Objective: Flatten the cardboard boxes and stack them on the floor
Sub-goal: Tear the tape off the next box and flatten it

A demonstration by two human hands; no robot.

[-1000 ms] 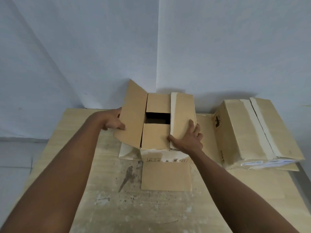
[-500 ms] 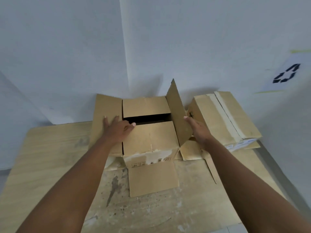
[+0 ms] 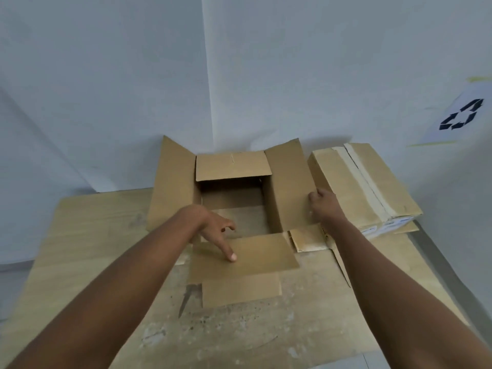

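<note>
Head view shows the open box (image 3: 234,198) on the wooden table (image 3: 87,235), all flaps spread but not collapsed, left hand (image 3: 215,230) loosely open on the near flap (image 3: 245,255), right hand (image 3: 323,206) pressing the right flap (image 3: 290,187) ungripped, while the taped box (image 3: 364,187) beside it is unopened and nothing seems stacked.

I see the open box (image 3: 234,193) clear from above, all 4 flaps spread. The taped box (image 3: 364,182) crowds its right flap (image 3: 290,185), walls close behind. Table (image 3: 87,217) left stays bare.
</note>
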